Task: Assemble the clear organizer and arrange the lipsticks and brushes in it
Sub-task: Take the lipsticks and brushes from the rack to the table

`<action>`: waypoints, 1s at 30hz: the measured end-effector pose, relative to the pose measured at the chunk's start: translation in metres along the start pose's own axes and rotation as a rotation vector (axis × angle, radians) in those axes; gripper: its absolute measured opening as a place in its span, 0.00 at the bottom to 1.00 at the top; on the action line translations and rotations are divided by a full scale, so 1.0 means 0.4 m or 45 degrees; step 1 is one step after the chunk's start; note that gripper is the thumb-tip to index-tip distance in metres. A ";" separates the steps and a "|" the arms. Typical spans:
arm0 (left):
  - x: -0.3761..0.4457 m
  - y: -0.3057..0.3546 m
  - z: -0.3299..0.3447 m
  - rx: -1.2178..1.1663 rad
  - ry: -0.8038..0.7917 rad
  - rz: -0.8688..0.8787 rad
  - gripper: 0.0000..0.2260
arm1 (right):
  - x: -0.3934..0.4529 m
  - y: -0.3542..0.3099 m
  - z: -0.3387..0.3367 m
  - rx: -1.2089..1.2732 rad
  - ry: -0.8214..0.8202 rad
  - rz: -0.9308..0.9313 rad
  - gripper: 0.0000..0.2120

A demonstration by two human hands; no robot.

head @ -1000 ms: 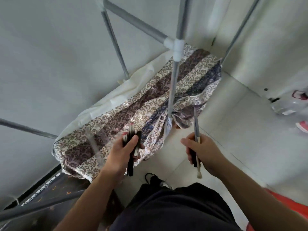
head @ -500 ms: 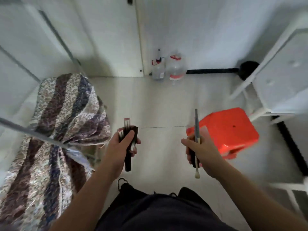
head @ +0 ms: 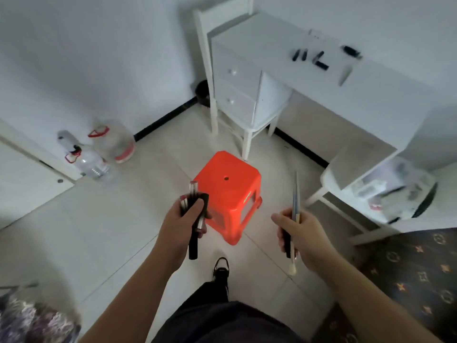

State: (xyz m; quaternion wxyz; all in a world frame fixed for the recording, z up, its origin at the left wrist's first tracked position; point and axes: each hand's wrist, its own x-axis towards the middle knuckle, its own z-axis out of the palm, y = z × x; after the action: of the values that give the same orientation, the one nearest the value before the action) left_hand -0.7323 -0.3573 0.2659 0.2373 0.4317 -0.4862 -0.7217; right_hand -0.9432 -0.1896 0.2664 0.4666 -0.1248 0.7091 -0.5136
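Over the floor, left hand (head: 180, 227) grips a bundle of lipsticks (head: 195, 219); right hand (head: 300, 235) grips brushes (head: 294, 211) upright. Orange stool (head: 228, 191) at 12 o'clock, white tabletop (head: 272, 48) w/ more lipsticks (head: 310, 58) at 1.

Stool (head: 228, 191) sat on the floor dead ahead, between left hand (head: 181, 226) and right hand (head: 300, 235). Chair (head: 247, 100) stood behind the stool, tucked against the desk (head: 321, 78) at right rear. Small items (head: 319, 58) lay on the desk top. Two bottles (head: 103, 152) stood by the wall, left rear. Rug (head: 420, 273) lay at right.
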 end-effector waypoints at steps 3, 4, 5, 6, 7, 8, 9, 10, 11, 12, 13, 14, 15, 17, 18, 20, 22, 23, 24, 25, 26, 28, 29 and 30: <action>0.115 0.021 0.058 0.027 -0.079 -0.016 0.06 | 0.055 -0.037 -0.064 0.029 0.113 0.002 0.11; 0.154 0.035 0.080 0.042 -0.100 -0.018 0.05 | 0.075 -0.053 -0.086 0.068 0.150 -0.001 0.11; 0.194 0.050 0.101 0.069 -0.124 -0.015 0.05 | 0.094 -0.068 -0.108 0.103 0.188 -0.008 0.12; 0.232 0.068 0.124 0.104 -0.156 -0.008 0.06 | 0.116 -0.085 -0.127 0.132 0.227 -0.020 0.13; 0.271 0.084 0.149 0.138 -0.190 0.000 0.05 | 0.138 -0.100 -0.148 0.159 0.268 -0.037 0.14; 0.307 0.100 0.177 0.162 -0.223 0.004 0.04 | 0.159 -0.111 -0.169 0.187 0.308 -0.052 0.15; 0.341 0.112 0.204 0.182 -0.248 0.009 0.03 | 0.177 -0.120 -0.190 0.214 0.341 -0.064 0.14; 0.371 0.127 0.235 0.188 -0.265 0.009 0.04 | 0.194 -0.128 -0.212 0.239 0.365 -0.078 0.13; 0.400 0.139 0.267 0.192 -0.287 0.006 0.04 | 0.210 -0.136 -0.236 0.262 0.381 -0.090 0.12; 0.429 0.151 0.304 0.202 -0.313 0.002 0.04 | 0.227 -0.146 -0.263 0.284 0.397 -0.100 0.11; 0.458 0.159 0.338 0.230 -0.339 0.002 0.07 | 0.247 -0.155 -0.290 0.301 0.415 -0.109 0.11; 0.485 0.164 0.374 0.265 -0.359 -0.008 0.09 | 0.270 -0.164 -0.319 0.315 0.433 -0.116 0.11; 0.515 0.165 0.410 0.292 -0.376 -0.018 0.09 | 0.297 -0.173 -0.350 0.329 0.445 -0.121 0.11; 0.574 0.162 0.488 0.307 -0.382 -0.030 0.07 | 0.360 -0.189 -0.418 0.348 0.447 -0.123 0.11; 0.603 0.161 0.530 0.303 -0.365 -0.033 0.07 | 0.391 -0.197 -0.453 0.347 0.443 -0.120 0.11; 0.656 0.164 0.620 0.271 -0.309 -0.032 0.07 | 0.452 -0.219 -0.528 0.337 0.416 -0.093 0.11; 0.705 0.172 0.711 0.233 -0.238 -0.046 0.07 | 0.510 -0.240 -0.614 0.320 0.389 -0.030 0.12; 0.726 0.179 0.754 0.225 -0.213 -0.047 0.06 | 0.535 -0.251 -0.658 0.315 0.390 0.004 0.12; 0.747 0.188 0.795 0.223 -0.197 -0.038 0.06 | 0.560 -0.265 -0.701 0.310 0.387 0.025 0.13; 0.770 0.195 0.831 0.224 -0.190 -0.020 0.06 | 0.586 -0.280 -0.743 0.309 0.377 0.036 0.13; 0.793 0.205 0.867 0.231 -0.189 0.004 0.06 | 0.615 -0.296 -0.785 0.302 0.372 0.041 0.13; 0.839 0.220 0.928 0.259 -0.178 0.033 0.06 | 0.670 -0.328 -0.859 0.250 0.383 0.040 0.12; 0.861 0.228 0.952 0.276 -0.171 0.035 0.06 | 0.695 -0.346 -0.887 0.217 0.380 0.041 0.10; 0.885 0.238 0.975 0.283 -0.164 0.039 0.05 | 0.724 -0.364 -0.912 0.189 0.373 0.042 0.09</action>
State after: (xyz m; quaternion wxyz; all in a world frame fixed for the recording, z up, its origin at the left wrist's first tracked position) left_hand -1.2549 -0.4730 0.2733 0.1672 0.4008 -0.5840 -0.6858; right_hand -1.4298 -0.2206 0.2482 0.3748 -0.0021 0.7316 -0.5695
